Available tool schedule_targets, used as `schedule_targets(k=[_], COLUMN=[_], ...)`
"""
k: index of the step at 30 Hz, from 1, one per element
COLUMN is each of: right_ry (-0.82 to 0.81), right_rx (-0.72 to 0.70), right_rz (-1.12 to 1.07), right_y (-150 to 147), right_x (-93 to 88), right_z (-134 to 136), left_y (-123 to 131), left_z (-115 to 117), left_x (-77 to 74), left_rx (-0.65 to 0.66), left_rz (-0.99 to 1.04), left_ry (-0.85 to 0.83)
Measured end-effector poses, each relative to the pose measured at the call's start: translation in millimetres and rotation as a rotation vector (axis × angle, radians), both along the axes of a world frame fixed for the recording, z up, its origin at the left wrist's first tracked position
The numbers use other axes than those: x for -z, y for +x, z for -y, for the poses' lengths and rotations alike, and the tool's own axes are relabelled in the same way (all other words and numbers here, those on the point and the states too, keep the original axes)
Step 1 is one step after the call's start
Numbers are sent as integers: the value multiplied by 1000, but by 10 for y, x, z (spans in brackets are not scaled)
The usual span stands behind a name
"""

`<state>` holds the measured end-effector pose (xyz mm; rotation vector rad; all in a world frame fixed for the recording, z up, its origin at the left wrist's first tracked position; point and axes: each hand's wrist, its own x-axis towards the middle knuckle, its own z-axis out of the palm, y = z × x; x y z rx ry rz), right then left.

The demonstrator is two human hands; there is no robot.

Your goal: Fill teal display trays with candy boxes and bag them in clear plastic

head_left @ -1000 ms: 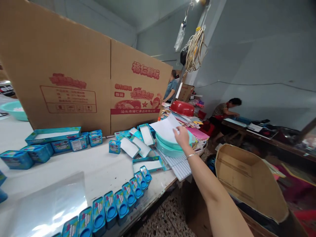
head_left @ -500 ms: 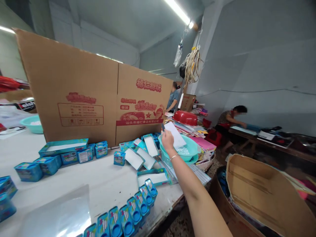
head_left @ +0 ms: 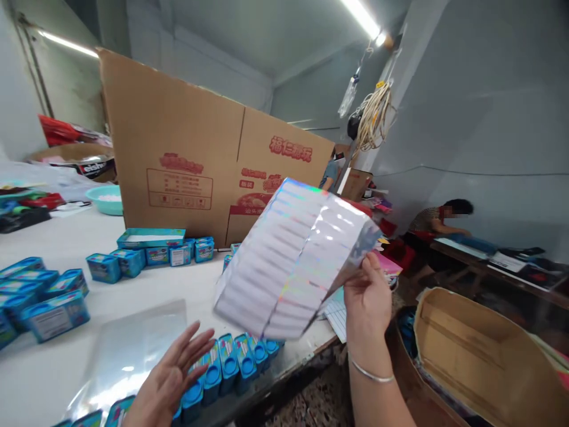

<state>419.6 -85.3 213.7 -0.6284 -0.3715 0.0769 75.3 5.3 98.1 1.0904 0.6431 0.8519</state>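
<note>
My right hand [head_left: 367, 296], with a bangle at the wrist, grips the right edge of a glossy white sheet [head_left: 288, 261]. The sheet hangs tilted in the air, marked with rows of pale stripes and rainbow glints. My left hand [head_left: 171, 373] is open, fingers spread, above the near part of the table with nothing in it. Just beside it stands a curved row of small blue boxes [head_left: 229, 365], each with a round blue inset; the hand hides part of the row. Under and left of that hand lies a clear plastic sheet [head_left: 128, 350].
A large cardboard carton [head_left: 186, 136] stands along the back of the white table [head_left: 164, 290]. More blue boxes [head_left: 56, 314] are grouped at left, beside a turquoise basin [head_left: 106, 201] farther back. An open cardboard box [head_left: 462, 338] is at right; a co-worker [head_left: 438, 219] sits behind it.
My right hand has come back from the turquoise basin at right, bringing the glossy sheet over the table. My left hand has entered from below. The view has turned left.
</note>
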Motion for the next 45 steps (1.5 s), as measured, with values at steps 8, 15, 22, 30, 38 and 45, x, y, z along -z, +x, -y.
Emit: schedule_targets(k=[8, 15, 22, 30, 38, 45], right_ry=[-129, -245, -271, -268, -370, -555], right_rx=[-290, -262, -176, -208, -348, -430], right_rz=[-237, -272, -240, -219, -132, -40], right_y=[-680, -659, -609, -635, -644, -920], right_x=[822, 1351, 1390, 1327, 1218, 1117], right_z=[-202, -138, -4, -4, 30, -46], left_y=[-127, -321, -515, -544, -687, -864], left_z=[86, 207, 128, 170, 59, -67], left_x=[-122, -293, -337, -348, -389, -322], left_rx=[199, -3, -81, -108, -12, -123], left_rz=[261, 41, -50, -46, -16, 296], left_ry=[-267, -124, 8, 3, -46, -297])
